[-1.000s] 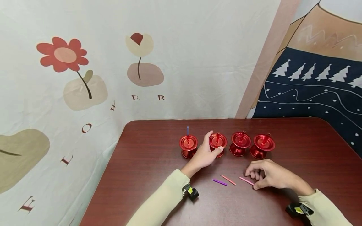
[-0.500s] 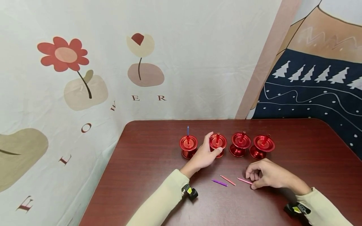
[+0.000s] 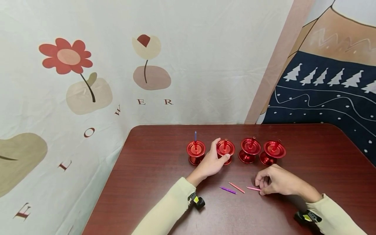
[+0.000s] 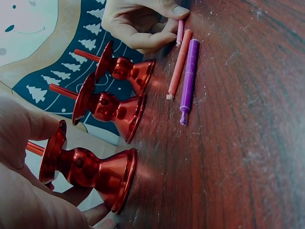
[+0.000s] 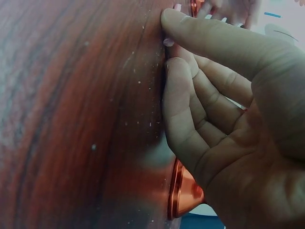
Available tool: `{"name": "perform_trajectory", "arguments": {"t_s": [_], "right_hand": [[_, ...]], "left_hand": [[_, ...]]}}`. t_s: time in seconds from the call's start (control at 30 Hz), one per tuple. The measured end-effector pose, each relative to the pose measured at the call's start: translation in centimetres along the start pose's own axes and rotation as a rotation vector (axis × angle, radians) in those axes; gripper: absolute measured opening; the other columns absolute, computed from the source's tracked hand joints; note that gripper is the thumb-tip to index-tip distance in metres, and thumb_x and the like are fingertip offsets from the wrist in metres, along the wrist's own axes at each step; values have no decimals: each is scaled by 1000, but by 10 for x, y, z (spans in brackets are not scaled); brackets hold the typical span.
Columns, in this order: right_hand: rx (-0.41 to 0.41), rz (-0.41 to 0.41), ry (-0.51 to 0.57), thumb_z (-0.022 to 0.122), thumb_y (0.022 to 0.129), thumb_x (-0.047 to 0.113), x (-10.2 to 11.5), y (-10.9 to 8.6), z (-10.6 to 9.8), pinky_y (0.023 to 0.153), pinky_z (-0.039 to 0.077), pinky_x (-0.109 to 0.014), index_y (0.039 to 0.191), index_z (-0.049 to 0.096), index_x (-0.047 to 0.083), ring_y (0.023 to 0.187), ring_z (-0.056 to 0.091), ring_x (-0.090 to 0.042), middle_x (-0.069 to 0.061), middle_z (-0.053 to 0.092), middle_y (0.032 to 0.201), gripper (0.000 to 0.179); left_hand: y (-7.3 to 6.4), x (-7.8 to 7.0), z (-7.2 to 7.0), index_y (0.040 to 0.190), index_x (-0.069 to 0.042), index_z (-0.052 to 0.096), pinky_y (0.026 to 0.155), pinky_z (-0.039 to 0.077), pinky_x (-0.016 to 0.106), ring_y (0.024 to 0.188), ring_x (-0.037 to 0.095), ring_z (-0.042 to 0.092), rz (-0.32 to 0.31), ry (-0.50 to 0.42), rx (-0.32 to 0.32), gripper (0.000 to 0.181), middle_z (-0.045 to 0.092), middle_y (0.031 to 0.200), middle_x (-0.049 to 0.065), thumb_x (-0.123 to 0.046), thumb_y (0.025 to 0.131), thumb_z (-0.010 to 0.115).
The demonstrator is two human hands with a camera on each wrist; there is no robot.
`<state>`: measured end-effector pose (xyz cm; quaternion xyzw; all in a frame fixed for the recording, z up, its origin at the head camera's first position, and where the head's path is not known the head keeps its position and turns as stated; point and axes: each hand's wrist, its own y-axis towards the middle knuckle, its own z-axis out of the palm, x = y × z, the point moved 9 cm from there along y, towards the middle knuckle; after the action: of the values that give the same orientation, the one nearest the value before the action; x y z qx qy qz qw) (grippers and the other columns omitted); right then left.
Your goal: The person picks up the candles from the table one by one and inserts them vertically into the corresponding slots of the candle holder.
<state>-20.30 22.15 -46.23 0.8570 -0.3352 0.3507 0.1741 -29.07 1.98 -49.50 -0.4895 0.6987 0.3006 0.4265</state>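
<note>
My left hand [image 3: 210, 163] grips the shiny red candle holder [image 3: 225, 148] second from the left by its dish, thumb and fingers curled around the rim. In the left wrist view this candle holder [image 4: 86, 167] stands on its flared base, an empty-topped stem rising from its dish. My right hand [image 3: 279, 181] has thumb and fingertips low at the table, pinching the end of a thin pink candle [image 3: 252, 188]. In the right wrist view the fingers hide most of the pink candle [image 5: 168, 42]. An orange-pink candle [image 3: 236, 187] and a purple candle [image 3: 227, 190] lie just left of it.
A blue candle [image 3: 195, 135] stands upright in the leftmost red holder [image 3: 195, 149]. Two more red holders, one [image 3: 249, 150] in the middle and one [image 3: 273, 152] at the right, continue the row. A printed cloth [image 3: 205, 65] hangs behind the brown table [image 3: 152, 156].
The pink candle has turned slightly to lie flatter across the view, and my right hand has shifted slightly left with it. The left hand and its candle holder have moved marginally left.
</note>
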Motion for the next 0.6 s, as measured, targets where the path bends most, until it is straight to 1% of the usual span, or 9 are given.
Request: {"name": "perform_trajectory", "arguments": {"t_s": [0.03,0.13,0.23,0.33,0.43,0.6], "right_hand": [[-1,-1,0,97,80,4,1,0,0,59,54,-23,93,77,19,72,59,2,20,66,79,28],[-9,-19,-13,94,80,-1,4,1,-1,58,51,-21,91,77,19,71,57,4,21,65,78,29],[-28,-52,-45,87,77,-8,9,2,-2,56,48,-19,89,76,20,69,54,6,23,62,77,32],[-47,-73,-73,80,74,-11,13,3,-3,55,45,-17,88,75,22,67,53,7,24,60,76,36],[-53,-65,-74,78,74,-11,13,3,-3,54,45,-18,88,76,22,66,53,7,25,60,76,36],[-42,-41,-26,78,74,-12,9,2,-2,56,46,-20,88,78,23,67,55,5,23,61,75,37]], "left_hand": [[-2,-4,-2,172,-14,24,118,46,57,144,34,58,10,2,-1,83,54,161,21,-36,106,71],[-7,-9,-5,173,-13,23,121,42,57,147,33,54,10,-22,3,83,51,163,21,-34,107,70],[-4,-3,-3,173,-14,22,123,40,54,149,30,53,7,-30,-2,84,50,165,19,-33,107,70],[-3,3,-1,173,-15,22,124,39,54,150,28,51,12,-38,-2,84,49,166,17,-35,107,70],[-2,5,-1,174,-17,21,125,38,54,151,28,50,9,-52,-1,85,48,167,16,-36,107,70],[2,15,2,175,-21,20,126,36,52,152,27,49,-13,-59,-2,88,46,169,14,-34,105,72]]}}
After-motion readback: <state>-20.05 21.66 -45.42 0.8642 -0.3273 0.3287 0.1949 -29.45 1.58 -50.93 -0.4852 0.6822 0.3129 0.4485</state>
